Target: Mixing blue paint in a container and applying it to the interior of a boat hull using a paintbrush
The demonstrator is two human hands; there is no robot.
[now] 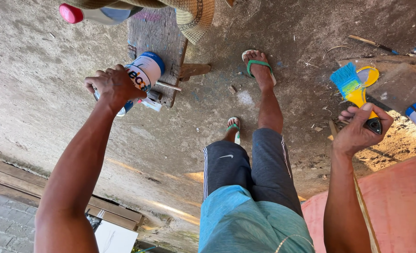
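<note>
Left hand: my left hand (112, 86) is closed over the rim of the paint can (140, 75), fingers wrapped across its open end; the can is tipped on its side, not upright.
Can position: it rests against the edge of the weathered wooden plank (158, 37), its wire handle sticking out toward the plank.
Right hand: my right hand (360, 129) is clamped around the dark grip of the yellow paintbrush (355, 91), blue bristles pointing away from me, held clear of everything.
Underfoot: bare concrete floor (39, 93), green flip-flops (257, 65) on my feet, wood scraps scattered near the brush side.
Risk, spill: I judge the tilt the main hazard; if there is paint inside, it can run over my fingers and onto the floor. I cannot tell how full it is.
Risk, slip: my hold is on the rim only; wet paint there would loosen it.
Risk, drips: a loaded brush held out over my leg could drip on my shorts (250, 164).
Risk, footing: scraps and open sandals make a bad step likely.
</note>
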